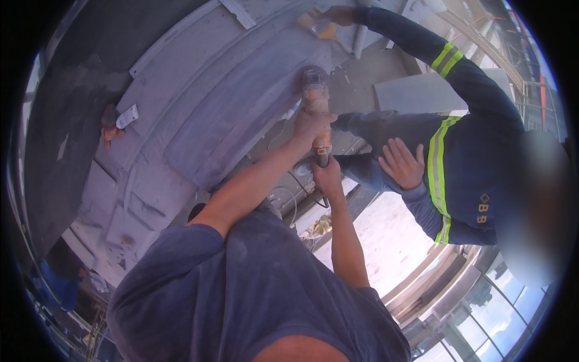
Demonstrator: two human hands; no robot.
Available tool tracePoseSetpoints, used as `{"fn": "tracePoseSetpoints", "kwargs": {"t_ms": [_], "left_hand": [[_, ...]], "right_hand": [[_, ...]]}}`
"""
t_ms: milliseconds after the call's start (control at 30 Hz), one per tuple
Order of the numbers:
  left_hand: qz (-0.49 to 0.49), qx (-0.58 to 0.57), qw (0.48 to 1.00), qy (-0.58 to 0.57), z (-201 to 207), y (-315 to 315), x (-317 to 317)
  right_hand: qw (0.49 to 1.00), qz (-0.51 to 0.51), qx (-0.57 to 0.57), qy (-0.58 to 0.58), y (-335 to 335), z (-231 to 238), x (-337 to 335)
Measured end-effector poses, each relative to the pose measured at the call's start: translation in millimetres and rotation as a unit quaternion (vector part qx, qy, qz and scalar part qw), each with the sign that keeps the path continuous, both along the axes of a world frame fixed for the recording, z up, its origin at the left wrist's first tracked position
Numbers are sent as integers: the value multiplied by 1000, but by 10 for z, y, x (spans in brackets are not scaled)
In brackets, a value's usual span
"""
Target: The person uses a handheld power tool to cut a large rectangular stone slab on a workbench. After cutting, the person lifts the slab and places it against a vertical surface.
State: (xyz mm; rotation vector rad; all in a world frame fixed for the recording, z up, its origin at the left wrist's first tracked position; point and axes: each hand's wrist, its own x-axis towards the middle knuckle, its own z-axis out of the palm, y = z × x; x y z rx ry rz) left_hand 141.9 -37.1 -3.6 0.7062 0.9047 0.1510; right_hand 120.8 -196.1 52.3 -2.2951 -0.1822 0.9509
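Both my hands are closed around an orange and dark angle grinder (pixel 316 99), held lengthwise in front of me. My left hand (pixel 310 125) wraps its body near the head. Behind it, my right hand (pixel 327 175) grips the narrow tail end, where a dark cord hangs below. The grinder's dusty head rests at or just over the edge of a large grey curved panel (pixel 223 120); whether it touches cannot be made out. Across from me, a co-worker's hand holds a wide brush (pixel 316 25) with a yellowish part against the panel. The co-worker's other hand (pixel 403 163) is spread open.
The co-worker (pixel 470 145), in dark clothes with reflective bands, stands close on the right. A dark tool with orange parts (pixel 110 128) and a white labelled item (pixel 127 116) lie on the panel's left. Loose cables (pixel 298 184) hang under the grinder. A flat grey board (pixel 410 90) lies beyond.
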Motion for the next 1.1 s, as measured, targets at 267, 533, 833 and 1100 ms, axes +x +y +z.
{"fn": "tracePoseSetpoints", "kwargs": {"t_ms": [267,533,833,1100], "left_hand": [[41,45,998,20,-46,-56,-98],[46,30,998,22,6,34,97],[11,25,1000,8,-46,137,270],[48,32,998,2,-8,-149,-16]], "right_hand": [[998,49,-16,-20,-11,-46,31],[998,32,-3,-61,-39,-288,137],[998,16,-45,-35,121,-229,260],[999,40,1,-9,-176,-63,91]]}}
